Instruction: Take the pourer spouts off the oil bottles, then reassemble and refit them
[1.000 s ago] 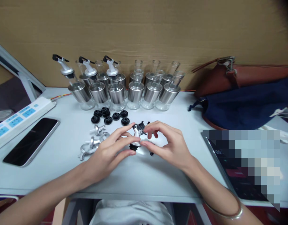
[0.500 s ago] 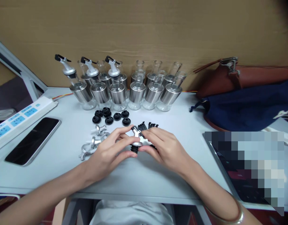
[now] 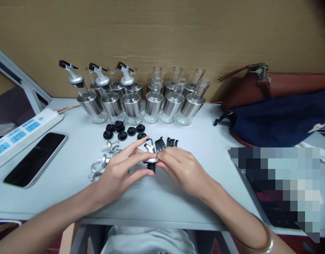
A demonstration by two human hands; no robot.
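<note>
Both hands grip one silver pourer top [image 3: 151,160] with a black ribbed stopper beneath it and a black lever raised above its spout. My left hand [image 3: 122,165] pinches it from the left, thumb by the stopper, index finger near the lever. On the right side, my right hand [image 3: 182,167] has its thumb and fingers closed on the rim. Beyond them lie several black stoppers [image 3: 122,135] and several black levers [image 3: 172,142]. Silver pourer parts [image 3: 96,170] lie left of my left hand, partly hidden by it.
Glass and steel bottles [image 3: 133,106] stand in rows at the back, three with pourers fitted. A phone [image 3: 36,158] and a power strip [image 3: 24,134] are at the left. At the right are a brown bag [image 3: 295,84], dark blue cloth [image 3: 279,116] and a partly blurred dark device [image 3: 268,197].
The held pourer now stands more upright, and its black lever has swung up off the spout. My right fingers have moved from the lever down to the rim.
</note>
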